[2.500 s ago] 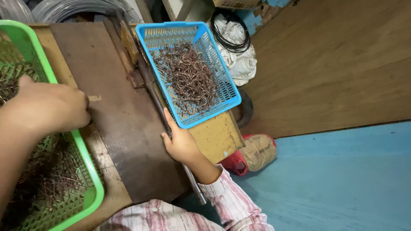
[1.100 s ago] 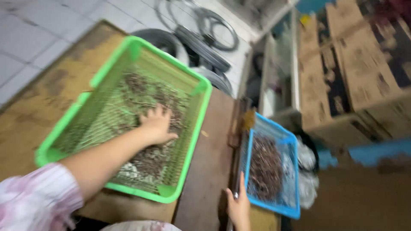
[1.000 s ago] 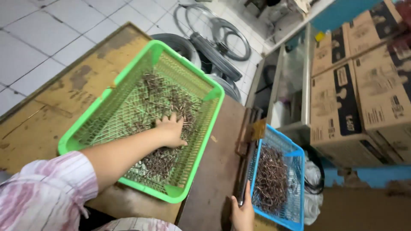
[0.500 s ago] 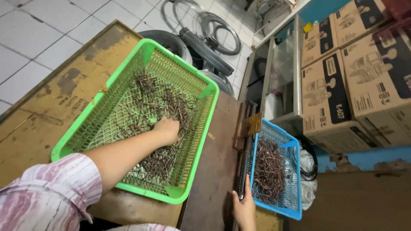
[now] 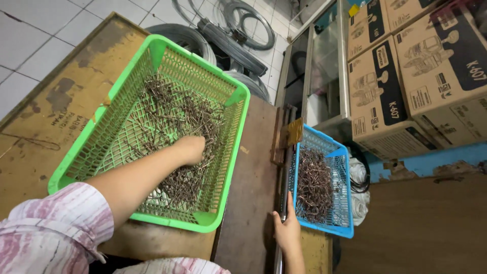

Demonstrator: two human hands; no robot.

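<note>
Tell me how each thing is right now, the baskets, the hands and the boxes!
Green basket: partly filled with thin metal pieces.
Blue basket: holds a pile of bent wire pieces.
Left hand: down in the green basket, on the metal pieces.
Right hand: resting by the blue basket's near edge.
Cardboard boxes: closed, stacked.

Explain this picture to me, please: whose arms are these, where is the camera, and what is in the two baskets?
The camera sits on a person's head and looks down, so the two arms are that person's own. The left hand reaches into a green plastic basket and rests on a pile of thin, dark metal wire pieces; whether it grips any cannot be seen. The right hand rests on a metal bar at the near corner of a smaller blue basket, which holds bent wire hooks. Both baskets stand on a worn wooden workbench. Behind are cardboard boxes and coils of hose on the tiled floor.
</note>
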